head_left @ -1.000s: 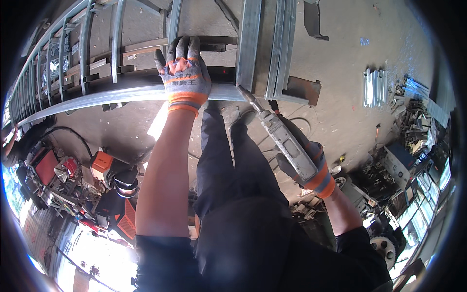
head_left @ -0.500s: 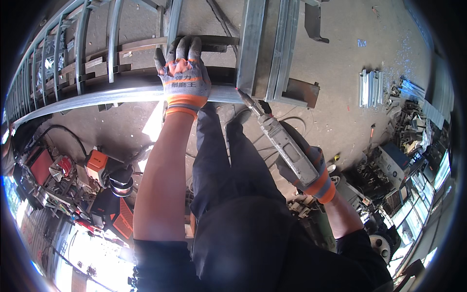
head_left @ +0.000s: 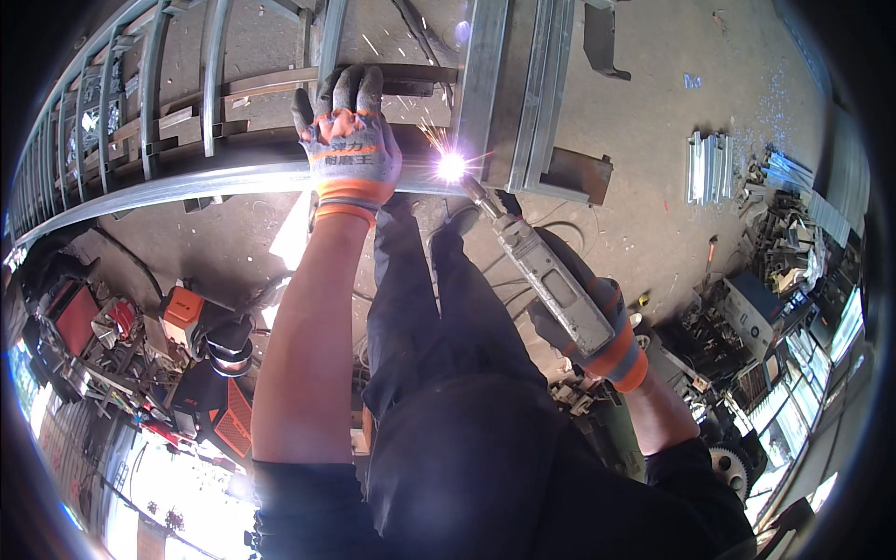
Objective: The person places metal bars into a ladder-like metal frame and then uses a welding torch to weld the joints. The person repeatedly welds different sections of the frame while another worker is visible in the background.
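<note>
My left hand (head_left: 350,154), in a grey and orange work glove, lies on the long bright metal rail (head_left: 243,180) of a barred frame, fingers stretched forward and slightly apart; the thumb is hidden. My right hand (head_left: 607,322), gloved alike, is closed around a grey welding gun (head_left: 560,289). The gun's nozzle points up and left at the rail's right end, where it meets wide metal profiles (head_left: 483,93). A white-violet weld flash (head_left: 452,167) glares at the tip and hides the joint, with orange sparks flying upward.
Upright bars (head_left: 154,93) of the frame run off to the left. A dark bracket (head_left: 579,175) sticks out right of the joint. Cables (head_left: 560,229) loop on the floor near my feet. Cut metal pieces (head_left: 711,168) lie at right; an orange machine (head_left: 184,313) stands at left.
A bright weld flash and sparks have appeared at the gun's tip, where there was only the bare nozzle. Both hands have hardly moved.
</note>
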Action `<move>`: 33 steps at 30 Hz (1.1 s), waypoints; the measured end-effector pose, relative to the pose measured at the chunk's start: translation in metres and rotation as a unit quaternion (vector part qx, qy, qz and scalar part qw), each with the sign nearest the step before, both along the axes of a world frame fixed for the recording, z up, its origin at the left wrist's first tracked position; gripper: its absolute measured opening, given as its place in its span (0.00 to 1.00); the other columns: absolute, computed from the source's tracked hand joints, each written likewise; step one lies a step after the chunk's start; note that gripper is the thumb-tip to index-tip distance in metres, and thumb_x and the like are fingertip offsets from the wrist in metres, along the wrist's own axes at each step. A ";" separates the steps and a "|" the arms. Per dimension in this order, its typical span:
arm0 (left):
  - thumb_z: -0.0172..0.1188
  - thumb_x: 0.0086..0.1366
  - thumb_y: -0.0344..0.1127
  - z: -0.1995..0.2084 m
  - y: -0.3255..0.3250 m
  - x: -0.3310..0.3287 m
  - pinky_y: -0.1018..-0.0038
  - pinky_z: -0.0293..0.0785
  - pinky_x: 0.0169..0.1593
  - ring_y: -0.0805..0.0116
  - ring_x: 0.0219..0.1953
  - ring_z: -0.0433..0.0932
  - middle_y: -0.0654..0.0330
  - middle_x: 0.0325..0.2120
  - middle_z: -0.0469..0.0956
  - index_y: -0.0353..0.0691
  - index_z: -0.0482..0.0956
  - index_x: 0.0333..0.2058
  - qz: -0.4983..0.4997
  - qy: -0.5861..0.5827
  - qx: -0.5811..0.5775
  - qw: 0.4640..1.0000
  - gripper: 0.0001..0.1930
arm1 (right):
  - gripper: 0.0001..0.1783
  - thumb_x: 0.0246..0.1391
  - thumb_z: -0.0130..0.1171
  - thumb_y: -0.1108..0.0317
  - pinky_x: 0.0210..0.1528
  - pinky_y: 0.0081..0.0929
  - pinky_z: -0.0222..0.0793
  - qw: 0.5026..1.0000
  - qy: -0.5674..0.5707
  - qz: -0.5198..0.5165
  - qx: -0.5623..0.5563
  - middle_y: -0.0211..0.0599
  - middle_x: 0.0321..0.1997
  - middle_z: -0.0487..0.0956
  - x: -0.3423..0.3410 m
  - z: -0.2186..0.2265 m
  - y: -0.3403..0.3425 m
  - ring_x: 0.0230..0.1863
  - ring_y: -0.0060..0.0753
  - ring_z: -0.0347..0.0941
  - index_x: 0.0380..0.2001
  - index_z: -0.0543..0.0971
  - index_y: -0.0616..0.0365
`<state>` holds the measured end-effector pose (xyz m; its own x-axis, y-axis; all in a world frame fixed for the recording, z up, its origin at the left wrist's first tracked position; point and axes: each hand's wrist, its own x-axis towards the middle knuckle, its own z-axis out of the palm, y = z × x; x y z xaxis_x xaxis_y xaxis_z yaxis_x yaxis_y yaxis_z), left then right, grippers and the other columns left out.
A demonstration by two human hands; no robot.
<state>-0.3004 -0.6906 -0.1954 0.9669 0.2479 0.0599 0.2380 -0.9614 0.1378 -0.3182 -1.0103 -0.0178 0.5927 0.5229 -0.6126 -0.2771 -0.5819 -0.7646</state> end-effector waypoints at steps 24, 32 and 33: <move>0.65 0.60 0.55 -0.039 0.022 -0.006 0.41 0.61 0.68 0.51 0.62 0.74 0.54 0.49 0.79 0.53 0.78 0.61 -0.015 0.122 0.066 0.990 0.31 | 0.40 0.72 0.57 0.50 0.45 0.20 0.81 0.993 0.114 -0.002 -0.020 0.34 0.52 0.79 0.004 0.000 -0.011 0.44 0.19 0.77 0.78 0.59 0.55; 0.64 0.61 0.53 -0.019 0.006 -0.007 0.39 0.63 0.66 0.46 0.60 0.75 0.51 0.48 0.79 0.46 0.80 0.58 -0.008 0.077 0.087 0.993 0.29 | 0.44 0.69 0.60 0.45 0.44 0.22 0.80 0.987 0.155 -0.009 -0.031 0.35 0.48 0.79 0.000 -0.003 -0.019 0.46 0.21 0.76 0.79 0.59 0.53; 0.64 0.61 0.53 -0.018 0.006 -0.004 0.39 0.63 0.65 0.45 0.60 0.75 0.51 0.48 0.79 0.46 0.81 0.57 -0.002 0.055 0.100 0.993 0.28 | 0.44 0.69 0.60 0.45 0.43 0.22 0.79 0.987 0.155 -0.008 -0.032 0.35 0.49 0.79 0.000 -0.004 -0.020 0.46 0.21 0.76 0.79 0.59 0.52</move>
